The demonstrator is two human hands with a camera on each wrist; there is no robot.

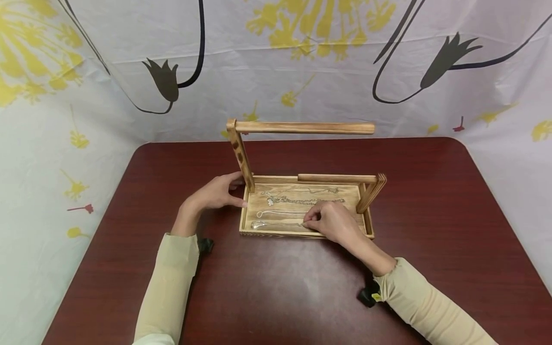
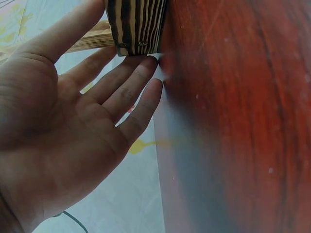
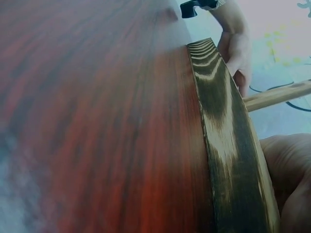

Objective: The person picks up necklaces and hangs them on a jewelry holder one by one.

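A wooden jewelry stand has a shallow tray base [image 1: 302, 235] with several chain necklaces laid lengthwise in it. My right hand [image 1: 334, 221] reaches over the front edge and pinches the right end of the front necklace [image 1: 276, 224]. Behind it lie a thin silver necklace [image 1: 278, 212], a thicker chain [image 1: 289, 200] and another fine chain [image 1: 312, 191]. At the tray's left end, my left hand [image 1: 215, 191] touches the wood with thumb and fingers extended. The left wrist view shows that hand [image 2: 68, 111] with nearly straight fingers against the striped wooden end [image 2: 138, 24].
A tall left post [image 1: 241, 155] carries a long top bar [image 1: 302, 127]. A shorter bar [image 1: 336, 178] joins the low right post [image 1: 371, 194]. The stand sits on a dark red wooden table [image 1: 276, 287], with a patterned cloth [image 1: 276, 81] hanging behind.
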